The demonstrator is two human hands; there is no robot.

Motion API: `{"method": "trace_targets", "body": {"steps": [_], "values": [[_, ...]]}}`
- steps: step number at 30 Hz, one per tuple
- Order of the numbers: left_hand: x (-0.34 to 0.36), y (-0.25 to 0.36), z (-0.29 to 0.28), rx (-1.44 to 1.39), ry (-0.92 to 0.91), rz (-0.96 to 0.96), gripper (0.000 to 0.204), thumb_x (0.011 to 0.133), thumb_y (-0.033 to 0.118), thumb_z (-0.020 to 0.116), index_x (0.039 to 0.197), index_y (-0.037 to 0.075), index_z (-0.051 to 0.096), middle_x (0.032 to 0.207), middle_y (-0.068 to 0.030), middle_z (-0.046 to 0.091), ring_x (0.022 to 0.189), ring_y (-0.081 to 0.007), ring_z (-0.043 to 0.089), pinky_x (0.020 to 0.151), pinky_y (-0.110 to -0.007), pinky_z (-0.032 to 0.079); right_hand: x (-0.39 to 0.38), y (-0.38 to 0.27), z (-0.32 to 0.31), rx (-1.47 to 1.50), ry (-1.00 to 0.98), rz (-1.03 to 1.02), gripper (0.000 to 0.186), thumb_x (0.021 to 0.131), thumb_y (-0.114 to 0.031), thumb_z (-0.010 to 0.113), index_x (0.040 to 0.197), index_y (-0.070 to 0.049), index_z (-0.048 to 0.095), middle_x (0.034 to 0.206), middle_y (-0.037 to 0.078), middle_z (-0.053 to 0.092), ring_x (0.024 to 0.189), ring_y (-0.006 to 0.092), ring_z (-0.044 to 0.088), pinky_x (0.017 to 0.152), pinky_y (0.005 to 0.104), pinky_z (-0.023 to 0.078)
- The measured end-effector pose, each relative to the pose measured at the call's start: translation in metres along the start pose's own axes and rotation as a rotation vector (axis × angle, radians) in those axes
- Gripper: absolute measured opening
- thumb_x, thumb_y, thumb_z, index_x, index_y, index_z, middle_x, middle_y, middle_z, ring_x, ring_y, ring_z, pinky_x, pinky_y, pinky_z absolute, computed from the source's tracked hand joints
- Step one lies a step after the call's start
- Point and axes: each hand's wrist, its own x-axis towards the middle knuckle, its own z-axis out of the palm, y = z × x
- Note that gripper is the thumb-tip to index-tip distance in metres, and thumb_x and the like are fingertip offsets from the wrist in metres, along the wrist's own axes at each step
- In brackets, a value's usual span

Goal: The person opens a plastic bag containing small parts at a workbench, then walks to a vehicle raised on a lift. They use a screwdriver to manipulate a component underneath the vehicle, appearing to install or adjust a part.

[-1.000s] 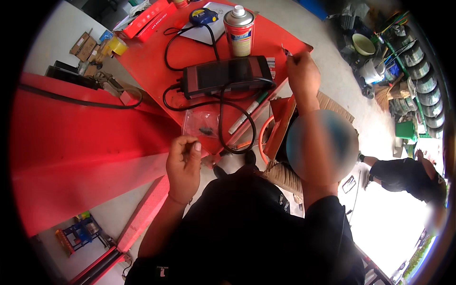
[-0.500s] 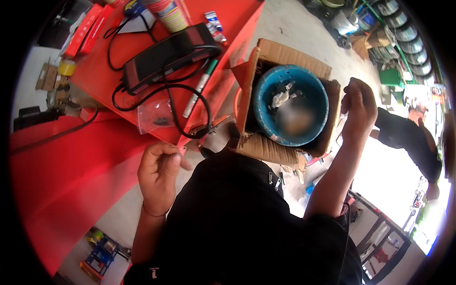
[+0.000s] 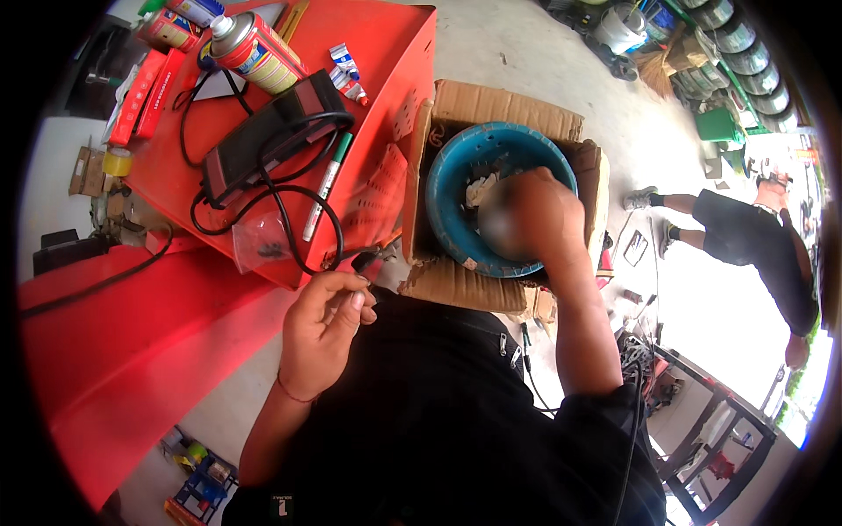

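My left hand (image 3: 323, 329) is at the near edge of the red table (image 3: 386, 53), with thumb and fingers pinched on a small thin dark piece that I cannot name. A black cable end lies just above it. My right hand (image 3: 544, 223) reaches down into a blue bowl (image 3: 443, 184) that sits inside an open cardboard box (image 3: 500, 105). The bowl holds pale scraps. The hand's fingers are hidden, so I cannot tell whether it holds anything.
On the red table lie a black device with cables (image 3: 272, 131), a green-capped marker (image 3: 326, 186), a clear bag of small parts (image 3: 263, 244), and spray cans (image 3: 254, 53). A red panel (image 3: 132, 351) slopes at the left. Another person (image 3: 754, 237) stands at the right.
My right hand has moved from the box's right edge down into the blue bowl. My left hand stays pinched by the table edge. The view has swung toward the box.
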Motion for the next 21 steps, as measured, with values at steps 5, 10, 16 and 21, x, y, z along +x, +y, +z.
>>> {"method": "trace_targets", "body": {"steps": [5,10,16,21], "values": [[0.005,-0.006,0.009,0.029,0.047,-0.01,0.012,0.1,0.005,0.053,0.11,-0.002,0.054,0.092,-0.0087,0.063,0.077,-0.0138,0.062,0.073,-0.028,0.053,-0.002,0.018,-0.005,0.078,0.047,-0.16,0.019,0.084,-0.013,0.061,0.102,-0.008,0.059,0.089,0.012,0.065,0.081,0.0326,0.068,0.069,0.044,0.055],[0.007,-0.004,0.021,0.015,0.061,0.009,0.011,0.1,0.005,0.053,0.11,-0.002,0.055,0.094,-0.0093,0.063,0.077,-0.0132,0.062,0.073,-0.028,0.053,0.002,0.011,-0.005,0.13,-0.054,-0.099,0.018,0.083,-0.01,0.063,0.101,-0.007,0.062,0.091,0.013,0.068,0.085,0.0331,0.068,0.074,0.0434,0.054],[0.008,-0.001,0.024,0.0,0.105,-0.007,0.012,0.099,0.004,0.056,0.11,-0.001,0.057,0.092,-0.0071,0.063,0.078,-0.0109,0.062,0.072,-0.025,0.053,-0.008,0.024,-0.054,0.972,-0.06,0.371,0.018,0.092,-0.011,0.064,0.107,-0.001,0.065,0.087,0.008,0.069,0.072,0.0163,0.067,0.064,0.0297,0.054],[0.009,0.001,0.028,-0.041,0.059,0.017,0.013,0.098,0.0,0.053,0.111,-0.002,0.057,0.092,-0.0067,0.063,0.079,-0.0105,0.062,0.071,-0.025,0.054,-0.008,0.035,-0.055,1.432,-0.052,0.403,0.018,0.095,-0.01,0.062,0.105,0.004,0.062,0.085,0.009,0.067,0.069,0.0134,0.065,0.06,0.0255,0.054]]}}
